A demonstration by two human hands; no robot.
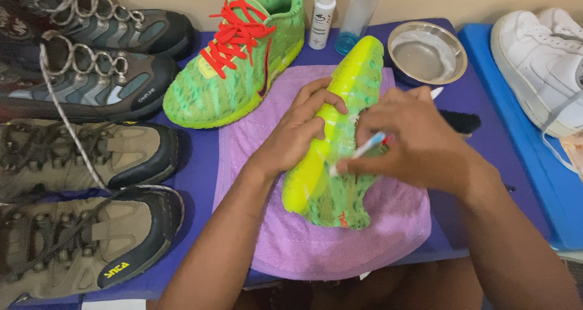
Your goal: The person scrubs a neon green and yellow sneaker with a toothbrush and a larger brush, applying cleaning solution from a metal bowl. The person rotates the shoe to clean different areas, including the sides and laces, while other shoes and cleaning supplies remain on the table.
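Frame centre: left hand (297,131) grips the green shoe (337,158) on the purple towel (340,237); right hand (413,137) pinches a toothbrush (364,151), scrubbing mid-sole (foam visible; matching shoe (237,67), upper centre, apparently untouched).

Four hiking shoes (85,158) left, white sneakers (540,61) right; steel bowl (427,54) and two bottles (340,12), possibly sprays, behind.

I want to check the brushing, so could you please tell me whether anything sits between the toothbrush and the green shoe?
Nothing visible: the right hand holds the blue-and-white toothbrush directly against the neon green-and-yellow shoe, which the left hand steadies.
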